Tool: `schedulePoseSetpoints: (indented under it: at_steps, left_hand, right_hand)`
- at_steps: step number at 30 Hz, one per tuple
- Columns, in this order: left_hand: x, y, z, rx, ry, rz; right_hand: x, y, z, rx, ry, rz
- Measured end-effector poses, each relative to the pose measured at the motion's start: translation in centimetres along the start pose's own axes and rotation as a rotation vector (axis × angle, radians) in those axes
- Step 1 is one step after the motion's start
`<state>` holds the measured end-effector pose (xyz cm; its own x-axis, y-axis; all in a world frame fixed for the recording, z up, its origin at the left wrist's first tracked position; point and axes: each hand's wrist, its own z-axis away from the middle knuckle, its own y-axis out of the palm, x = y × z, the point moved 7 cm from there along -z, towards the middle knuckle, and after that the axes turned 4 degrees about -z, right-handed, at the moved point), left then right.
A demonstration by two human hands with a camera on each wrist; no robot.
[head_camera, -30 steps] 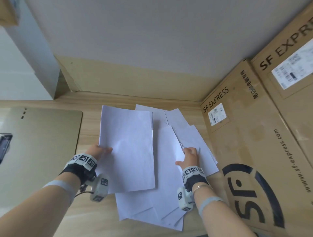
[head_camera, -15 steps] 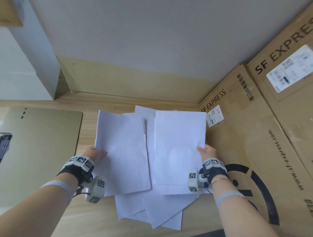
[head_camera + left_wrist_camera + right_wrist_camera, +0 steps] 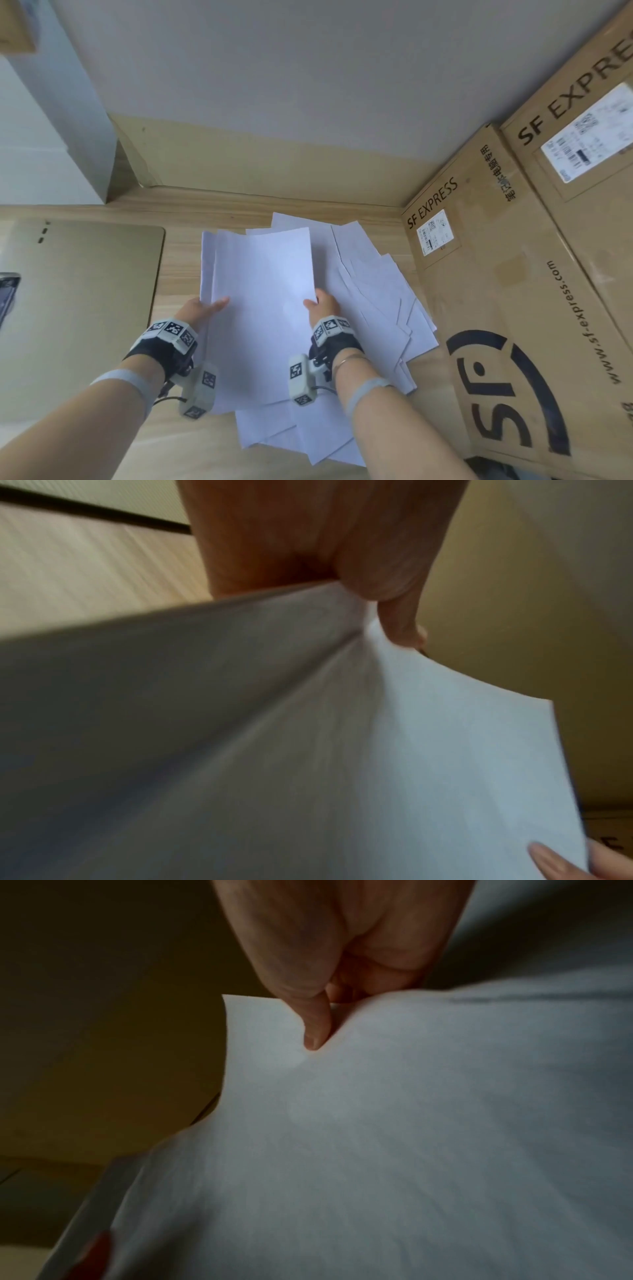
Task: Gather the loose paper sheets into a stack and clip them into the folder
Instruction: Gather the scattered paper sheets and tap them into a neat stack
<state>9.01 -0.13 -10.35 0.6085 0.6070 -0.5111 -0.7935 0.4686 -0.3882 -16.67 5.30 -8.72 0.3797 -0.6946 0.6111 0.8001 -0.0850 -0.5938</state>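
Observation:
I hold a small stack of white sheets (image 3: 263, 301) above the wooden floor, one hand on each long edge. My left hand (image 3: 202, 308) pinches the left edge, thumb on top, and the left wrist view shows the same sheets (image 3: 342, 750) under the thumb. My right hand (image 3: 323, 306) pinches the right edge; its thumb presses the top sheet (image 3: 394, 1123) in the right wrist view. Several more loose sheets (image 3: 380, 294) lie fanned out on the floor to the right and beneath. The tan folder (image 3: 78, 308) lies flat at the left.
Big SF Express cardboard boxes (image 3: 534, 308) stand close along the right side. A wall with a cardboard strip (image 3: 267, 171) closes off the far side. A dark object (image 3: 7, 294) shows at the left edge, on the folder. Bare wooden floor (image 3: 178, 253) separates folder and papers.
My right hand has carried its sheet leftward and laid it over the sheet held by my left hand; both hands now hold one stack. The fanned sheets at the right are uncovered again.

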Motion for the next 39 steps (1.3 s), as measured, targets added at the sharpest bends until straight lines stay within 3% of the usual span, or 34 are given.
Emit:
schedulePoseSetpoints:
  at_steps: [5, 8, 12, 18, 23, 27, 32, 39]
  left_hand:
    - [0.5, -0.1, -0.1, -0.023, -0.011, 0.074]
    - [0.3, -0.7, -0.1, -0.042, -0.002, 0.083]
    - [0.6, -1.4, -0.8, -0.063, -0.003, 0.101]
    - [0.7, -1.2, -0.9, -0.047, -0.017, 0.092]
    - [0.7, -1.6, -0.8, -0.047, -0.028, 0.096]
    - [0.6, -1.6, -0.8, -0.033, -0.034, 0.12]
    - [0.5, -1.3, -0.8, -0.011, -0.035, 0.124]
    - [0.5, -0.9, -0.7, 0.0, -0.022, 0.116]
  right_hand:
    - [-0.5, -1.4, -0.2, -0.084, -0.021, -0.071]
    - [-3.9, -5.3, -0.3, -0.158, 0.128, 0.105]
    - [-7.0, -7.8, 0.8, -0.11, 0.275, 0.239]
    - [-7.6, -5.7, 0.0, 0.02, 0.232, 0.234]
    - [-5.2, -5.7, -0.3, -0.015, 0.143, 0.43]
    - [-5.8, -5.0, 0.7, -0.011, 0.226, 0.472]
    - [-6.6, -5.2, 1.2, 0.021, 0.252, 0.34]
    - [-6.8, -5.7, 1.7, 0.011, 0.358, 0.42]
